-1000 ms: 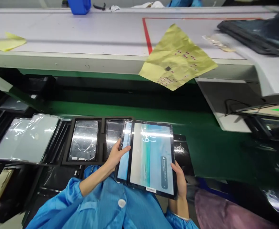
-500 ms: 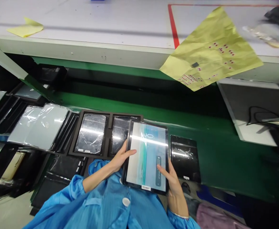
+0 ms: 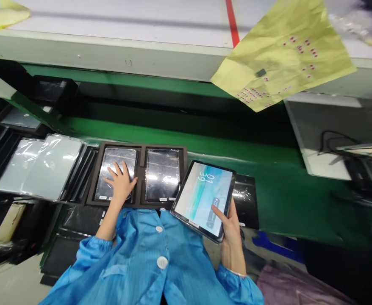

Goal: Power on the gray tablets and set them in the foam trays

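A tablet (image 3: 201, 190) with its screen lit, showing a lock-screen clock over a teal and pale picture, is tilted in my right hand (image 3: 231, 231). The right thumb lies on the screen and the other fingers go behind the edge. My left hand (image 3: 120, 182) is spread over a dark, film-wrapped tablet (image 3: 109, 163) in the left recess of a dark tray (image 3: 140, 186); whether it touches cannot be made out. In the right recess lies a second wrapped tablet (image 3: 162, 173). Another dark tablet (image 3: 247, 201) sits on the green surface, partly behind my right hand.
Silvery wrapped tablets (image 3: 43, 165) are stacked on the left. A white shelf (image 3: 109, 55) runs across above the green bench (image 3: 284, 195), with a yellow sheet (image 3: 281, 59) hanging over its edge. Cables (image 3: 338, 137) and a grey-white panel (image 3: 319, 156) are at the right.
My left hand has let go of the lit tablet and moved left over the tray. The lit tablet, now in my right hand only, has turned clockwise, uncovering the tray's right recess.
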`<control>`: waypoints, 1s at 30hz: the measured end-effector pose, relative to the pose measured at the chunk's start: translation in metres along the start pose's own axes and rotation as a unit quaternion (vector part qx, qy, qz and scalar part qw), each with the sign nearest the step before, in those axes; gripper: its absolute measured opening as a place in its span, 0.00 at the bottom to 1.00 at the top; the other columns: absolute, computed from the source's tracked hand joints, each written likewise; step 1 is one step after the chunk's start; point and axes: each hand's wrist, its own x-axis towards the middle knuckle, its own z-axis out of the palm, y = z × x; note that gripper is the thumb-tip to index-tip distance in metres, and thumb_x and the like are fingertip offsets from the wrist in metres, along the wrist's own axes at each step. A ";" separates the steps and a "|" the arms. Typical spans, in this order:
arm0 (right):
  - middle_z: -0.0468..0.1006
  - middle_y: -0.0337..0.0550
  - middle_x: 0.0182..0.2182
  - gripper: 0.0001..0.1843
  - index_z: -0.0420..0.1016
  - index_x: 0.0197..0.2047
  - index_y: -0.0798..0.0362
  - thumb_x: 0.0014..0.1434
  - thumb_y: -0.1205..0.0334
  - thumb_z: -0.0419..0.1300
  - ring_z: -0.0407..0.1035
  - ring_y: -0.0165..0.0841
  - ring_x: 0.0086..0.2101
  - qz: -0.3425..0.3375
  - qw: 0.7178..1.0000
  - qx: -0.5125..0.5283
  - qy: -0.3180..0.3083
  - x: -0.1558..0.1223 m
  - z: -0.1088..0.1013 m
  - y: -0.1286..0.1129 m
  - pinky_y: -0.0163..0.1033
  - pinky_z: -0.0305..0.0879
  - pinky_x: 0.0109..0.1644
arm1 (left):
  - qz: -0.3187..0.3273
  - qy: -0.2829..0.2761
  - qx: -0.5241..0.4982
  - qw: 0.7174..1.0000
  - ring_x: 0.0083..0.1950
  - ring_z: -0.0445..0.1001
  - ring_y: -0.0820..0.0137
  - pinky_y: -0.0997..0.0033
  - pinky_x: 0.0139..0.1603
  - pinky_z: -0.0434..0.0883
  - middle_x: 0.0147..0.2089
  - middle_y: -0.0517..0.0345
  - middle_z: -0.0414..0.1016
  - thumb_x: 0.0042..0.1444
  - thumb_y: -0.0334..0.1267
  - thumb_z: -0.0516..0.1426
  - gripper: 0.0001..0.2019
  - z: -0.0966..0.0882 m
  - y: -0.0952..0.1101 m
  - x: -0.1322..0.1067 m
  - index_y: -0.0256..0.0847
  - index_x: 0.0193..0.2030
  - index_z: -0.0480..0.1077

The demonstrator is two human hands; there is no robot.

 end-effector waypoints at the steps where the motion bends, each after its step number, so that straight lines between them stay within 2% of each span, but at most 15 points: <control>1: 0.74 0.49 0.67 0.64 0.61 0.74 0.44 0.36 0.48 0.80 0.72 0.54 0.61 -0.010 1.000 -0.002 0.009 0.002 -0.002 -0.004 0.51 0.77 0.56 | 0.004 0.006 0.006 1.000 0.79 0.37 0.20 0.11 0.64 0.50 0.81 0.17 0.36 0.68 0.48 0.55 0.42 0.001 0.001 0.000 0.28 0.80 0.45; 5: 0.65 0.47 0.73 0.66 0.57 0.76 0.43 0.37 0.49 0.79 0.62 0.53 0.69 -0.077 0.995 -0.029 0.046 0.015 -0.021 -0.019 0.56 0.64 0.71 | 0.023 0.021 0.009 0.999 0.78 0.40 0.18 0.10 0.62 0.52 0.80 0.14 0.38 0.70 0.47 0.52 0.39 -0.003 0.003 0.000 0.25 0.80 0.46; 9: 0.60 0.45 0.75 0.64 0.57 0.76 0.42 0.39 0.49 0.78 0.57 0.51 0.72 -0.118 0.989 -0.060 0.070 0.040 -0.046 -0.022 0.58 0.54 0.76 | 0.036 0.018 -0.001 0.999 0.78 0.42 0.18 0.11 0.61 0.55 0.79 0.12 0.39 0.69 0.50 0.52 0.41 -0.007 0.002 0.003 0.25 0.79 0.47; 12: 0.59 0.43 0.76 0.63 0.61 0.75 0.43 0.37 0.51 0.78 0.53 0.48 0.74 -0.118 0.989 -0.076 0.045 0.061 -0.057 -0.016 0.54 0.47 0.78 | 0.037 0.011 -0.010 0.999 0.77 0.43 0.18 0.11 0.60 0.57 0.79 0.11 0.40 0.68 0.50 0.53 0.41 -0.012 0.002 0.006 0.24 0.79 0.48; 14: 0.62 0.43 0.74 0.59 0.67 0.72 0.42 0.35 0.54 0.79 0.55 0.47 0.73 -0.109 0.991 -0.079 0.017 0.073 -0.058 -0.009 0.52 0.49 0.78 | 0.037 -0.004 -0.021 0.999 0.77 0.43 0.17 0.12 0.60 0.59 0.79 0.11 0.41 0.68 0.50 0.52 0.41 -0.019 0.000 0.007 0.23 0.79 0.47; 16: 0.67 0.44 0.72 0.56 0.71 0.69 0.43 0.34 0.54 0.79 0.60 0.48 0.71 -0.093 0.993 -0.074 -0.009 0.084 -0.053 0.001 0.52 0.53 0.76 | 0.039 -0.031 -0.042 0.998 0.76 0.46 0.17 0.16 0.60 0.62 0.79 0.13 0.43 0.68 0.49 0.51 0.41 -0.031 -0.004 0.007 0.24 0.79 0.46; 18: 0.71 0.45 0.69 0.54 0.72 0.68 0.43 0.35 0.52 0.79 0.64 0.48 0.69 -0.075 0.994 -0.071 -0.037 0.093 -0.044 0.014 0.53 0.57 0.74 | 0.036 -0.056 -0.071 0.995 0.76 0.52 0.22 0.27 0.63 0.66 0.79 0.18 0.46 0.68 0.46 0.52 0.40 -0.048 -0.012 0.004 0.30 0.81 0.44; 20: 0.73 0.46 0.68 0.53 0.73 0.67 0.44 0.36 0.50 0.78 0.66 0.49 0.67 -0.056 0.994 -0.070 -0.063 0.100 -0.034 0.028 0.55 0.60 0.72 | 0.020 -0.048 -0.103 0.993 0.74 0.62 0.30 0.38 0.63 0.70 0.78 0.26 0.55 0.67 0.41 0.51 0.39 -0.065 -0.022 -0.001 0.39 0.82 0.42; 22: 0.73 0.46 0.68 0.54 0.72 0.68 0.44 0.36 0.48 0.78 0.66 0.49 0.67 -0.042 0.993 -0.074 -0.083 0.106 -0.027 0.041 0.55 0.62 0.71 | -0.005 -0.006 -0.133 0.991 0.65 0.75 0.39 0.48 0.58 0.73 0.70 0.32 0.69 0.65 0.38 0.50 0.41 -0.082 -0.034 -0.006 0.44 0.82 0.40; 23: 0.72 0.46 0.68 0.54 0.72 0.68 0.43 0.36 0.48 0.78 0.65 0.49 0.68 -0.038 0.992 -0.078 -0.091 0.109 -0.024 0.048 0.55 0.62 0.71 | -0.017 0.019 -0.147 0.989 0.56 0.80 0.44 0.53 0.54 0.74 0.63 0.35 0.77 0.63 0.37 0.51 0.42 -0.090 -0.040 -0.008 0.44 0.82 0.40; 24: 0.72 0.46 0.68 0.54 0.72 0.68 0.44 0.36 0.47 0.78 0.65 0.49 0.68 -0.035 0.991 -0.082 -0.096 0.113 -0.023 0.053 0.55 0.62 0.71 | -0.026 0.042 -0.159 0.986 0.46 0.83 0.49 0.58 0.49 0.74 0.54 0.40 0.82 0.61 0.37 0.51 0.42 -0.097 -0.046 -0.010 0.43 0.82 0.42; 25: 0.72 0.47 0.68 0.54 0.71 0.68 0.44 0.37 0.46 0.78 0.65 0.50 0.68 -0.034 0.991 -0.086 -0.100 0.116 -0.023 0.057 0.55 0.62 0.70 | -0.032 0.060 -0.168 0.983 0.37 0.81 0.55 0.62 0.45 0.73 0.43 0.47 0.83 0.60 0.38 0.53 0.43 -0.103 -0.052 -0.011 0.42 0.82 0.44; 27: 0.73 0.48 0.67 0.54 0.71 0.68 0.44 0.37 0.43 0.77 0.66 0.51 0.67 -0.036 0.989 -0.098 -0.101 0.123 -0.025 0.062 0.57 0.63 0.70 | -0.036 0.081 -0.183 0.979 0.23 0.69 0.65 0.69 0.36 0.68 0.25 0.61 0.72 0.59 0.41 0.55 0.42 -0.114 -0.063 -0.012 0.41 0.80 0.51; 29: 0.75 0.49 0.65 0.53 0.73 0.66 0.46 0.36 0.40 0.77 0.67 0.52 0.66 -0.045 0.987 -0.115 -0.099 0.129 -0.030 0.063 0.61 0.62 0.70 | -0.035 0.096 -0.202 0.974 0.19 0.58 0.70 0.73 0.31 0.63 0.19 0.68 0.61 0.59 0.44 0.56 0.39 -0.122 -0.073 -0.012 0.42 0.77 0.58; 30: 0.77 0.50 0.63 0.52 0.76 0.63 0.47 0.35 0.39 0.77 0.67 0.54 0.66 -0.052 0.986 -0.126 -0.097 0.131 -0.033 0.062 0.63 0.60 0.71 | -0.034 0.104 -0.216 0.970 0.19 0.56 0.72 0.74 0.30 0.63 0.20 0.69 0.61 0.59 0.45 0.57 0.37 -0.124 -0.077 -0.012 0.43 0.76 0.61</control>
